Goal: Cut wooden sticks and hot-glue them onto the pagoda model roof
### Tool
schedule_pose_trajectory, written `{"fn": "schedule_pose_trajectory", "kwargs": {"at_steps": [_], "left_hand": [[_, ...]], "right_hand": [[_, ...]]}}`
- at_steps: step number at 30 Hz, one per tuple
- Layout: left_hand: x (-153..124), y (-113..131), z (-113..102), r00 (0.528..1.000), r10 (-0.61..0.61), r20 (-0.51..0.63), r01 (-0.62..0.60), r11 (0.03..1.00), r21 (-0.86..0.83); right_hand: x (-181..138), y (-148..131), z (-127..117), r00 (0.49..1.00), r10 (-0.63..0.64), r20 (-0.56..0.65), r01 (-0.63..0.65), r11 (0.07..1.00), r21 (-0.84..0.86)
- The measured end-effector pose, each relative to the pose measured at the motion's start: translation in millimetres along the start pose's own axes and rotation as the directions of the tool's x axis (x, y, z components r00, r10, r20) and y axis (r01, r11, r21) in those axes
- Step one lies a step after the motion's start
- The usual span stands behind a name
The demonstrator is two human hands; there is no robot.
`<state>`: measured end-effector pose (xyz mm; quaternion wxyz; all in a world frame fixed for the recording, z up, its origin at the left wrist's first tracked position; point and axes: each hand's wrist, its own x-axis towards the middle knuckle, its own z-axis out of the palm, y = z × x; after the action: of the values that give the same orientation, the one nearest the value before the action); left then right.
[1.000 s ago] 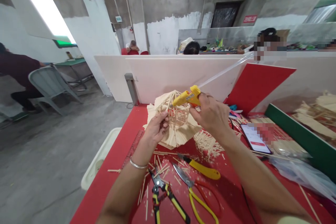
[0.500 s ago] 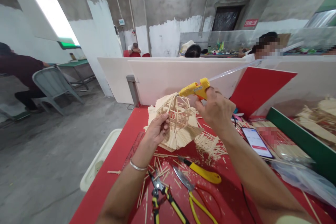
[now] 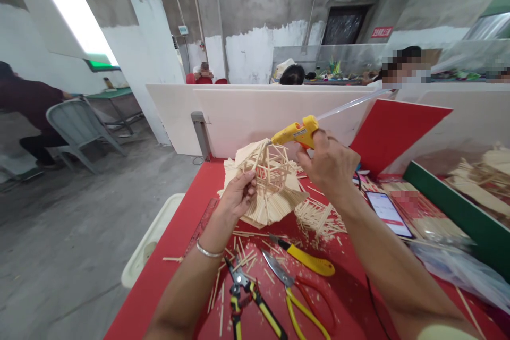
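Note:
A small structure of thin wooden sticks stands on the red table, its open frame on top of a fan-shaped stick roof. My left hand pinches a stick on the frame's left side. My right hand grips a yellow glue gun with a clear glue stick jutting out behind it. The gun's nozzle touches the top of the frame.
Yellow-handled pliers, scissors and a yellow knife lie near the table's front among loose sticks. A phone and stick bundles lie to the right. White and red partition boards stand behind. People sit beyond, and a chair is at left.
My right hand has lifted the glue gun up and to the right, from the frame's middle to its top. The left hand keeps its pinch.

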<state>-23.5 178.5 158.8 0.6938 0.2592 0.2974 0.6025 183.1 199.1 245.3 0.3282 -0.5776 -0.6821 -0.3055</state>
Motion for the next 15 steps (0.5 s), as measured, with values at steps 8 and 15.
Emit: {"fn": "schedule_pose_trajectory", "kwargs": {"at_steps": [8,15], "left_hand": [[1.7,-0.5,-2.7,1.000,0.001,0.017,-0.001,1.000,0.013],[-0.3,-0.1,-0.1,1.000,0.013,0.003,-0.013,1.000,0.014]], "right_hand": [[1.3,-1.5,1.5,1.000,0.007,-0.013,-0.007,1.000,0.001],[-0.1,-0.3,-0.4,1.000,0.003,-0.003,-0.003,1.000,-0.001]]}}
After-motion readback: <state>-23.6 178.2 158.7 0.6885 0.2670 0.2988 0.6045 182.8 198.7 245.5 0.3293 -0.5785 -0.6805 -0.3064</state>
